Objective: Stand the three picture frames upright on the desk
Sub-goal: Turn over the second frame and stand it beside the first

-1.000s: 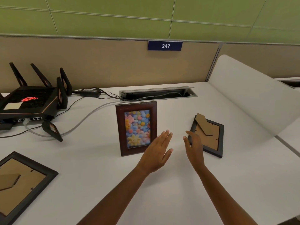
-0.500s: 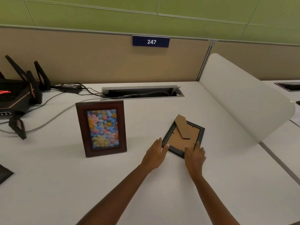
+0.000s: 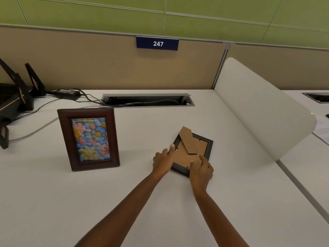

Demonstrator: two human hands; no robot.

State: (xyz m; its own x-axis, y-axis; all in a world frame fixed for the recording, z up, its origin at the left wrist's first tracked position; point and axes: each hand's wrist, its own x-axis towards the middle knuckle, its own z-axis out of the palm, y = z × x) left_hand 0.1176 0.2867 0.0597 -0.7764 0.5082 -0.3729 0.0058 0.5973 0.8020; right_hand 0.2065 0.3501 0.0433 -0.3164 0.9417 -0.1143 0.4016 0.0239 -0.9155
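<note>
Both hands have closed in since a moment ago: left hand (image 3: 162, 162) and right hand (image 3: 202, 171) grip the face-down black frame (image 3: 204, 148), cardboard-backed, at 3 o'clock of one upright brown wooden frame (image 3: 88, 139) on the smooth white surface (image 3: 53, 202).

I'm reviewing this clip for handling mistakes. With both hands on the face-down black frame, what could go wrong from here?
1. The cardboard easel leg sticks up loose from the black frame; tipping the frame up might fold it, so the frame may not stand.
2. The left hand and right hand touch only its near edges, so it could slip on the smooth desk.
3. The brown frame stands nearby; a swing left might topple it.
</note>
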